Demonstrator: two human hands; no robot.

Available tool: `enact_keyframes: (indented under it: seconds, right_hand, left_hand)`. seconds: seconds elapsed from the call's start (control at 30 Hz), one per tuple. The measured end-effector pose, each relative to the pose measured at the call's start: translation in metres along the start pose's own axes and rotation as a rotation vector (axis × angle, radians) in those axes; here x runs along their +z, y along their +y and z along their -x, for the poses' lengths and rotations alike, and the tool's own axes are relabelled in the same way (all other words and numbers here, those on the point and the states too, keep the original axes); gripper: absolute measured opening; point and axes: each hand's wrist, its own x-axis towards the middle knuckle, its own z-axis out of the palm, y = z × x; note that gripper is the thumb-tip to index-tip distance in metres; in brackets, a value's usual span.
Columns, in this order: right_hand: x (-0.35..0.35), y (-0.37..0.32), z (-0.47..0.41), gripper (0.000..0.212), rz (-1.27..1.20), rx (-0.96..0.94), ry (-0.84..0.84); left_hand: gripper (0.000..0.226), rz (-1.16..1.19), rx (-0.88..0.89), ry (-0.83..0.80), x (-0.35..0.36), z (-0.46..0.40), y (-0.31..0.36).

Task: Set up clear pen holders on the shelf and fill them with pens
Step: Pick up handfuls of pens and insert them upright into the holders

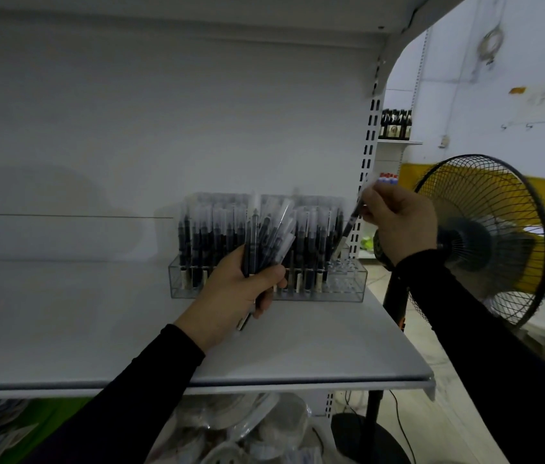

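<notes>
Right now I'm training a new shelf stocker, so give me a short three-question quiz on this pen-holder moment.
1. True or false: the left hand grips a bundle of pens.
2. Where are the holder's empty slots? A) left end B) right end C) middle
3. Fill in: the right hand pinches a single pen, its lower tip angled down toward the ___ end of the holder.

Key: 1 true; 2 B; 3 right. The holder stands on the white shelf, near its right edge, with a black fan beyond.
</notes>
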Motion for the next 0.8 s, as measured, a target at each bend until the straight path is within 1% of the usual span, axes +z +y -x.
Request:
enact_keyframes:
  seconds: [0.13,0.3,0.47,0.67,0.8]
  right_hand:
    - [0.009,0.006,0.001,0.026,0.082,-0.008,-0.054]
    - [0.012,0.007,0.005,0.026,0.295,-0.052,-0.21]
    - [0.016,0.011,0.016,0.026,0.44,-0.071,-0.302]
    - [0.014,0.012,0.02,0.03,0.421,-0.04,-0.287]
    - [0.011,0.007,0.03,0.029,0.221,0.004,-0.175]
  left_hand:
    - [0.005,-0.008,0.009,-0.006,-0.001,0.0,0.0]
    - [0.004,0.019,0.012,-0.003,0.001,0.001,0.001]
    - [0.005,0.031,0.009,-0.005,0.0,0.001,0.001]
    - [0.004,0.015,0.012,-0.02,-0.001,0.001,0.0]
    - [0.006,0.001,0.006,-0.041,-0.001,0.001,-0.001]
